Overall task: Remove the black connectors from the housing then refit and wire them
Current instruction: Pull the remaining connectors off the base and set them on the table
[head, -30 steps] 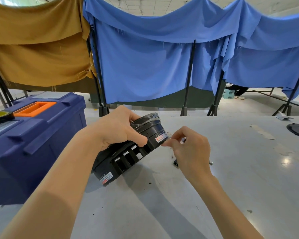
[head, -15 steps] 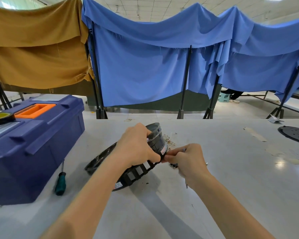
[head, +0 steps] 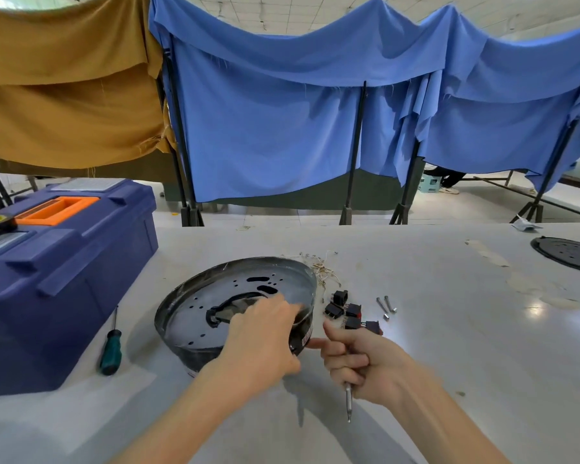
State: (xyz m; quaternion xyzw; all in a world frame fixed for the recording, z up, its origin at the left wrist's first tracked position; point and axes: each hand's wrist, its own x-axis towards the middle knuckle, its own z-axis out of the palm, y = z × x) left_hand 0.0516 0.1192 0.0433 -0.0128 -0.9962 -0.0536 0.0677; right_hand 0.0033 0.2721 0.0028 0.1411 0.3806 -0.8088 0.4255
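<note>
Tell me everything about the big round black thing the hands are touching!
The housing is a round, black, shiny, plastic-looking dish with a raised rim. Its flat face has small holes, a few slots and one curved opening. A label sits on its side. It rests on the grey table, slightly tilted. The left hand grips its near edge; a finger of the right hand reaches its side.

Green-handled screwdriver (head: pixel 111 351) just beside blue toolbox (head: pixel 64 262)

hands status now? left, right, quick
Left hand: grips the housing at its near rim.
Right hand: fingers curled round a thin metal tool.
</note>
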